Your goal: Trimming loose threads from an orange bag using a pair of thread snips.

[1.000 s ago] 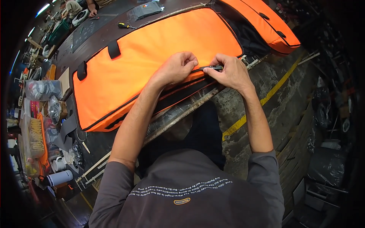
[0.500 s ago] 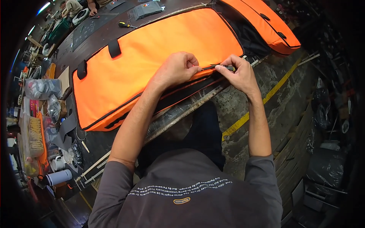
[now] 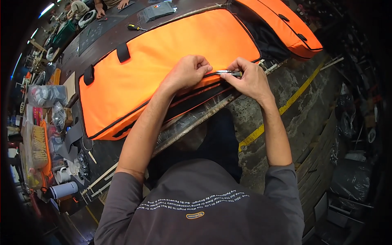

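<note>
Orange bag (image 3: pixel 163 69) fills bench; L hand (image 3: pixel 188 73) pinches its edge, R hand (image 3: pixel 249 79) grips metal tool (image 3: pixel 228 73). Screwdriver (image 3: pixel 136 27) and 2nd orange bag (image 3: pixel 286 26) lie beyond.

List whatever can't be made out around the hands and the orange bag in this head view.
- Zipper slider: hidden under the left hand and right hand.
- Small metal tool: only its middle shows between the fingers; type unclear.
- Orange bag interior: hidden by its top panel.
- Second orange bag: far end lost in the dark rim.
</note>
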### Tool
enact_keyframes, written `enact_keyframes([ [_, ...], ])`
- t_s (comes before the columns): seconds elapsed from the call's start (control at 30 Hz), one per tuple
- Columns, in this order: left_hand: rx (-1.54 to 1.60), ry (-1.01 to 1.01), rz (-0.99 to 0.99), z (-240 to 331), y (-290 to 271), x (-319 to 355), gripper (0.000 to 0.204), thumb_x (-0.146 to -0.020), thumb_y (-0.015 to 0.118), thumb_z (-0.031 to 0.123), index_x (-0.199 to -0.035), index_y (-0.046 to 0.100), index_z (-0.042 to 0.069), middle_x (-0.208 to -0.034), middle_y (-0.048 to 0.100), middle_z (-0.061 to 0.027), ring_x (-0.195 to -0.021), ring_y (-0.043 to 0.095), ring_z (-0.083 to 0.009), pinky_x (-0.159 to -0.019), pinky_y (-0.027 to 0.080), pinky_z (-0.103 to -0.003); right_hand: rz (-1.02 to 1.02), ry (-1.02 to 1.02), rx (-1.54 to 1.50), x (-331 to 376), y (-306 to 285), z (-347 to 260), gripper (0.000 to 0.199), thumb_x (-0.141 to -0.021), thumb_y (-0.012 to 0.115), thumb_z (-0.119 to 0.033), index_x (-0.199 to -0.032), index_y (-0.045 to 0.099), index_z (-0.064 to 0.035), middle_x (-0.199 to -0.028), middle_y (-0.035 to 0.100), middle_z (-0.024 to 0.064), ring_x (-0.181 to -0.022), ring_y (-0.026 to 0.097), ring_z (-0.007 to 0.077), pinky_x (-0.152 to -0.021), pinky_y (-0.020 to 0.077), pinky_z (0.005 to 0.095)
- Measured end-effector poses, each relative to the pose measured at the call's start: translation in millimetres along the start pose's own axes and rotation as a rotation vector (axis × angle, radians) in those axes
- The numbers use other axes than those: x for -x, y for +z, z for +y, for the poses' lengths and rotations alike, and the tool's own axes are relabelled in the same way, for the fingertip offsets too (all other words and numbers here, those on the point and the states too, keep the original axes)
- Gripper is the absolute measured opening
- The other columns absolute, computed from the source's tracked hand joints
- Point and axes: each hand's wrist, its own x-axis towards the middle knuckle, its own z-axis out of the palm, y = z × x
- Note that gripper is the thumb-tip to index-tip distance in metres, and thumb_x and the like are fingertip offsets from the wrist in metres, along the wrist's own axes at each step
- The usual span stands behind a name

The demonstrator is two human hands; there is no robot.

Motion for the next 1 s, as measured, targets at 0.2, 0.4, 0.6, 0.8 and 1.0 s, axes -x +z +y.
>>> enact_keyframes([
  [0.2, 0.071, 0.008, -0.029, -8, -2, -3, 0.022, -0.108, 0.072, 0.019, -0.105, 0.077, -0.002, -0.081, 0.065, 0.0044, -0.075, 0.054, -0.0064, -0.067, 0.047, -0.029, -0.055, 0.019, 0.084, -4, 0, -22, 0.043, -0.085, 0.089, -0.046, -0.096, 0.077, -0.0056, -0.085, 0.08, 0.0115, -0.081, 0.079, 0.0332, -0.074, 0.0602, 0.0457],
  [0.4, 0.068, 0.034, -0.04, -9, -1, -3, 0.022, -0.108, 0.073, 0.019, -0.105, 0.076, -0.002, -0.079, 0.063, 0.0053, -0.072, 0.052, -0.0062, -0.065, 0.045, -0.029, -0.055, -0.025, 0.11, -6, 6, -24, 0.043, -0.085, 0.089, -0.046, -0.097, 0.077, -0.0062, -0.087, 0.081, 0.011, -0.082, 0.079, 0.0325, -0.074, 0.0605, 0.046],
  [0.6, 0.07, 0.016, -0.037, -7, -1, -3, 0.023, -0.108, 0.073, 0.021, -0.105, 0.076, -0.002, -0.079, 0.062, 0.0057, -0.072, 0.051, -0.0064, -0.064, 0.045, -0.03, -0.08, 0.039, 0.071, -5, 0, -19, 0.043, -0.085, 0.089, -0.046, -0.097, 0.077, -0.0066, -0.087, 0.081, 0.011, -0.082, 0.079, 0.0323, -0.074, 0.0604, 0.0457],
  [0.8, 0.098, 0.046, 0.005, -14, 1, -6, 0.026, -0.103, 0.077, 0.024, -0.101, 0.079, -0.002, -0.075, 0.07, -0.0077, -0.071, 0.062, -0.0143, -0.067, 0.053, -0.037, -0.067, 0.004, 0.123, -7, 8, -28, 0.043, -0.084, 0.088, -0.046, -0.097, 0.077, -0.0065, -0.087, 0.081, 0.0116, -0.083, 0.079, 0.0331, -0.076, 0.0603, 0.0459],
  [1.0, 0.124, 0.025, 0.016, -14, 3, -6, 0.025, -0.103, 0.076, 0.023, -0.103, 0.078, -0.002, -0.076, 0.07, -0.0078, -0.072, 0.062, -0.014, -0.068, 0.053, -0.037, -0.029, -0.024, 0.116, -6, 12, -19, 0.043, -0.085, 0.089, -0.046, -0.097, 0.078, -0.0067, -0.087, 0.081, 0.0099, -0.08, 0.079, 0.0308, -0.074, 0.0596, 0.0436],
])
